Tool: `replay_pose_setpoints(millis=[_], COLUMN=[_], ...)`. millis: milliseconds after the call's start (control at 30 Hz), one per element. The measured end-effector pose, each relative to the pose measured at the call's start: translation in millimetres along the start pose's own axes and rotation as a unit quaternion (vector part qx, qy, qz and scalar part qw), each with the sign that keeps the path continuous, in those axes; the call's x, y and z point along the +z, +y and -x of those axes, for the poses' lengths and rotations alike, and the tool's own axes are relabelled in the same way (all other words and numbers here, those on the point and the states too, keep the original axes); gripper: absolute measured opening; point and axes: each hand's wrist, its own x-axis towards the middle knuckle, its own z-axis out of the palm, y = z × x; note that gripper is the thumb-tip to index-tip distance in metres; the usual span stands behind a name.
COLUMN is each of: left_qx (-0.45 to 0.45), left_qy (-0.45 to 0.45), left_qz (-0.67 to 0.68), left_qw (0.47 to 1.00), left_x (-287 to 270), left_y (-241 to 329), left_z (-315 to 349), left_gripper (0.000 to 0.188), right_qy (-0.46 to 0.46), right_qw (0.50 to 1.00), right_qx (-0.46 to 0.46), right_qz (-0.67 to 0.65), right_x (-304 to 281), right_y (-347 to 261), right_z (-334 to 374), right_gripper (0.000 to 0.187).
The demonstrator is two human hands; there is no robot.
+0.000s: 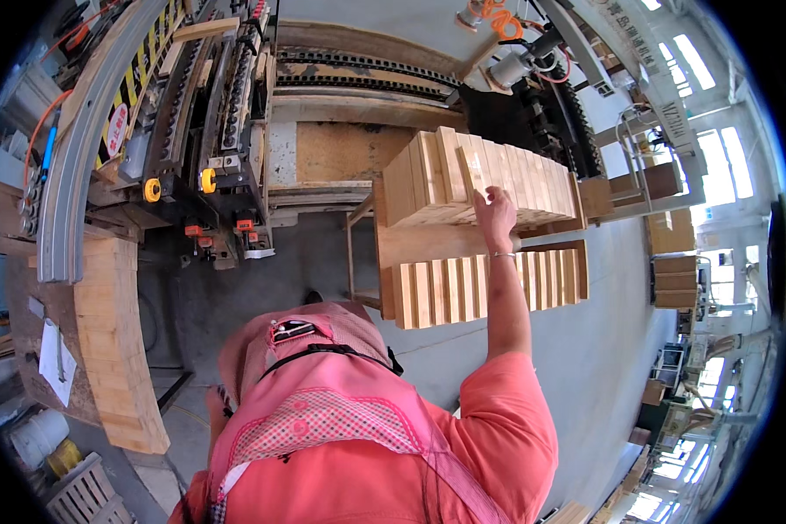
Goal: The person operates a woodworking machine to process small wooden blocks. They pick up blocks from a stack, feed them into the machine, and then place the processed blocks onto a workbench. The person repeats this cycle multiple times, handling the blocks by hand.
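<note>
My right hand (496,211) reaches forward with bent fingers closed at the near edge of a pale wooden board (469,171). This board tilts slightly out of a tight row of upright wooden boards (533,179) on a brown wooden stand (385,246). Nearer to me, a second row of pale wooden pieces (445,293) runs along the same stand, under my right forearm. Of my left arm only a strip of skin shows beside the pink apron (323,410); the left hand is hidden.
A machine with chain tracks and yellow knobs (208,181) stands ahead on the left. A long stack of wooden pieces (113,341) lies at the left beside a white paper (57,362). Another machine with an orange coiled hose (502,19) stands at the far right.
</note>
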Motion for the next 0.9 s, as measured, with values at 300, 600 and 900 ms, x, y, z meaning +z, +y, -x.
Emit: replay_pose_setpoints(millis=[300,600,900], left_qx=[0.155,0.339,0.446], left_qy=[-0.028,-0.031,-0.224], left_qz=[0.131,0.014,-0.009], left_qw=[0.979,0.94,0.866], left_x=[121,164,246], left_y=[157,278,410], left_z=[47,55,114], left_gripper=[0.033,0.031,0.023], right_qy=[-0.115,-0.132,-0.16], right_qw=[0.991,0.989,0.972], right_qx=[0.053,0.058,-0.042], right_qz=[0.049,-0.008,-0.164], right_x=[15,-10,-7], right_y=[-6,-28,-132], right_z=[-40,-51,-93], right_gripper=[0.058,0.048,0.042])
